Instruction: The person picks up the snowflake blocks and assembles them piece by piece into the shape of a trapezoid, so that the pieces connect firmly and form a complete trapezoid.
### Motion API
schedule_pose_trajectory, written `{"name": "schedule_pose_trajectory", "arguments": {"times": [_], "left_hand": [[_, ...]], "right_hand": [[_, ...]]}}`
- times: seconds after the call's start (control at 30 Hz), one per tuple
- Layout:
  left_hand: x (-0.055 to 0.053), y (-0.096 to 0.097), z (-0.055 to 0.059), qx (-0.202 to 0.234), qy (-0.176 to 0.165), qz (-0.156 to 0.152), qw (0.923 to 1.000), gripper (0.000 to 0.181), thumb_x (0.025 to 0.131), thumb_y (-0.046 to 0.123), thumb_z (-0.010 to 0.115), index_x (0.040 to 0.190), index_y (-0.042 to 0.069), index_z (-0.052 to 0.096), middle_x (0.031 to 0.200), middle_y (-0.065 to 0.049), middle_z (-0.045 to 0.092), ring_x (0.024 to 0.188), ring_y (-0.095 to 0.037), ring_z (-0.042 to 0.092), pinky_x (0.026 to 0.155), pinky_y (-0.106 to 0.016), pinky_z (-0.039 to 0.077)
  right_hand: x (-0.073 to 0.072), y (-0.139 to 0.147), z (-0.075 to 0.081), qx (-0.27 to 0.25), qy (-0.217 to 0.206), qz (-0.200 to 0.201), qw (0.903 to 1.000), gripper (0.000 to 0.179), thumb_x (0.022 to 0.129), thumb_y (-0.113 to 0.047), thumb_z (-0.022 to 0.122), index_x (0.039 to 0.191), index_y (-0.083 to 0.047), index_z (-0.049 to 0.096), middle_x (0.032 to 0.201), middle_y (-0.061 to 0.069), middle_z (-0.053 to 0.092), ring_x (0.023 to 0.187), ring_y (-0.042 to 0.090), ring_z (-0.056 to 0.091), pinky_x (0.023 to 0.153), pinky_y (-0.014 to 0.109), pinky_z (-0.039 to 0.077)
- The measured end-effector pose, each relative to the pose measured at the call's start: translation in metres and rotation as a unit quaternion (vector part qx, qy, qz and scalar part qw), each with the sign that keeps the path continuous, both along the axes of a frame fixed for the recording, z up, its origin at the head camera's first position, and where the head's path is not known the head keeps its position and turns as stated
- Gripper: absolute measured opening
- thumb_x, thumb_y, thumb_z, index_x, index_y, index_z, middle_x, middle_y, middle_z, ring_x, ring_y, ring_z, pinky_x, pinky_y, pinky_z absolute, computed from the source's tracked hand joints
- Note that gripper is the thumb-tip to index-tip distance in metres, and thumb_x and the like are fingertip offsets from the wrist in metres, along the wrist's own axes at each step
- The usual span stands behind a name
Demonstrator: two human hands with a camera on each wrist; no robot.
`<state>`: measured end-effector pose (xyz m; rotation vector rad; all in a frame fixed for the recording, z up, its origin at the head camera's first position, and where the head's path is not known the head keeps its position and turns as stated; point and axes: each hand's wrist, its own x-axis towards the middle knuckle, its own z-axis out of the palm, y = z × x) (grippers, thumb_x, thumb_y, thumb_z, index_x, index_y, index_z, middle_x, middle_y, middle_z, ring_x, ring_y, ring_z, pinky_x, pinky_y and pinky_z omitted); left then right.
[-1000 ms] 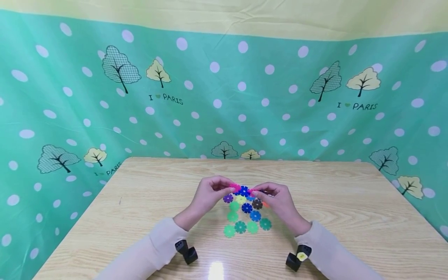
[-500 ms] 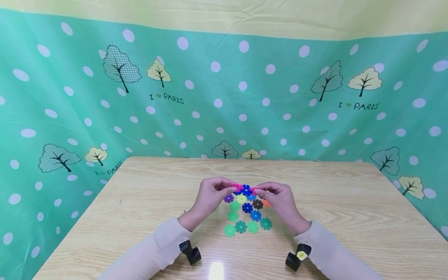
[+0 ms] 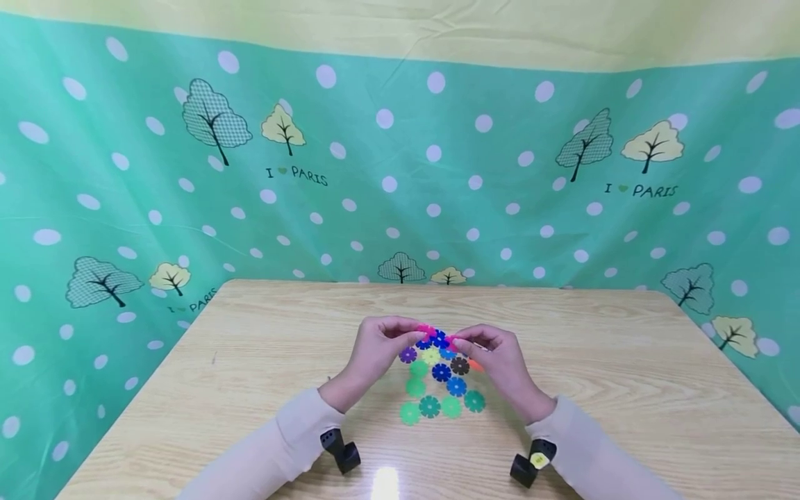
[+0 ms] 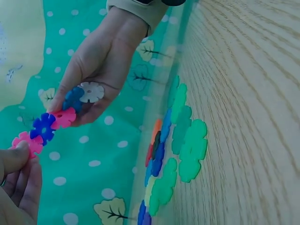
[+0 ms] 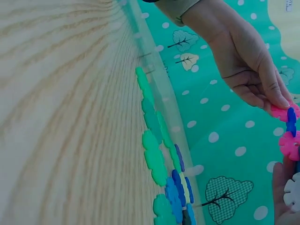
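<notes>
Above the table, both hands hold a short chain of interlocked plastic snowflake discs. My left hand (image 3: 375, 347) pinches the pink snowflake disc (image 4: 29, 143) at one end between thumb and fingers. A dark blue snowflake disc (image 4: 43, 128) links it to a second pink snowflake disc (image 4: 63, 118). That second one is pinched by my right hand (image 3: 496, 354). Beyond it, a blue disc (image 4: 72, 99) and a white disc (image 4: 92, 92) continue the chain in front of the right palm. The right fingers partly hide these in the head view.
Loose snowflake discs lie on the wooden table (image 3: 250, 375) below the hands: light green (image 3: 410, 412), teal (image 3: 474, 401), blue (image 3: 456, 386), brown (image 3: 460, 365), purple (image 3: 408, 355) and others. A green dotted curtain (image 3: 350, 229) hangs behind the table's far edge.
My left hand has shifted slightly to the right, and its pink disc has turned to show more of its face. The right hand stays nearly in place; the discs on the table have not moved.
</notes>
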<state>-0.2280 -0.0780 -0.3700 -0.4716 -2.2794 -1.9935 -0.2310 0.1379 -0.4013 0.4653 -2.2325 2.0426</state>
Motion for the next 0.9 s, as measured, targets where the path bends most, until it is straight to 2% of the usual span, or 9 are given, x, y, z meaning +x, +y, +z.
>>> {"name": "schedule_pose_trajectory", "arguments": {"times": [0.1,0.17,0.23,0.37,0.47,0.67,0.9], "left_hand": [[-0.008,-0.003,-0.012,-0.002,-0.013,0.000,0.9999,0.014,0.083,0.014,0.072,0.095,0.006,0.074,0.091,-0.008,0.073,0.075,-0.025,0.068,0.063,-0.032,0.057],[-0.008,-0.004,-0.011,-0.003,-0.015,-0.004,0.9999,0.014,0.084,0.014,0.072,0.096,0.006,0.074,0.091,-0.007,0.073,0.079,-0.031,0.068,0.066,-0.039,0.057],[-0.007,-0.004,-0.010,0.003,-0.021,-0.005,0.9998,0.015,0.083,0.013,0.072,0.096,0.006,0.074,0.091,-0.008,0.073,0.081,-0.030,0.068,0.070,-0.045,0.056],[-0.005,-0.002,-0.009,0.018,-0.033,-0.006,0.9993,0.017,0.082,0.011,0.073,0.097,0.004,0.073,0.091,-0.009,0.073,0.076,-0.020,0.069,0.075,-0.052,0.053],[-0.005,-0.001,-0.009,0.025,-0.043,-0.007,0.9987,0.018,0.081,0.012,0.074,0.097,0.004,0.073,0.092,-0.009,0.072,0.078,-0.017,0.069,0.078,-0.051,0.053],[-0.005,0.002,-0.010,0.032,-0.058,-0.003,0.9978,0.019,0.082,0.014,0.073,0.098,0.004,0.072,0.094,-0.010,0.072,0.083,-0.018,0.069,0.078,-0.039,0.056],[-0.005,0.005,-0.013,0.056,-0.062,-0.007,0.9965,0.019,0.083,0.014,0.073,0.098,0.002,0.072,0.092,-0.010,0.072,0.086,-0.029,0.069,0.079,-0.043,0.056]], "right_hand": [[-0.001,0.002,0.000,0.021,0.002,0.015,0.9997,0.024,0.085,-0.021,0.070,0.098,-0.001,0.069,0.096,0.007,0.071,0.088,0.017,0.067,0.079,0.032,0.056],[-0.002,0.003,0.001,0.039,0.009,0.022,0.9990,0.023,0.086,-0.021,0.070,0.099,-0.004,0.069,0.099,0.007,0.070,0.089,0.016,0.066,0.079,0.033,0.056],[-0.003,0.004,0.003,0.056,0.014,0.028,0.9979,0.022,0.086,-0.021,0.070,0.101,-0.005,0.069,0.101,0.007,0.070,0.090,0.016,0.066,0.080,0.034,0.056],[-0.005,0.003,0.010,0.083,0.008,0.034,0.9959,0.023,0.086,-0.024,0.070,0.103,-0.008,0.070,0.104,0.008,0.069,0.090,0.017,0.067,0.080,0.031,0.056],[-0.005,0.002,0.015,0.108,0.002,0.040,0.9933,0.027,0.086,-0.027,0.069,0.106,-0.009,0.070,0.107,0.008,0.069,0.090,0.017,0.067,0.080,0.030,0.056],[-0.007,-0.001,0.023,0.146,-0.009,0.068,0.9869,0.029,0.087,-0.026,0.068,0.110,-0.007,0.069,0.107,0.010,0.069,0.087,0.022,0.067,0.077,0.039,0.056],[-0.009,-0.003,0.024,0.155,0.000,0.063,0.9858,0.022,0.088,-0.021,0.067,0.104,-0.007,0.072,0.095,0.009,0.071,0.075,0.022,0.062,0.064,0.023,0.053]]}}
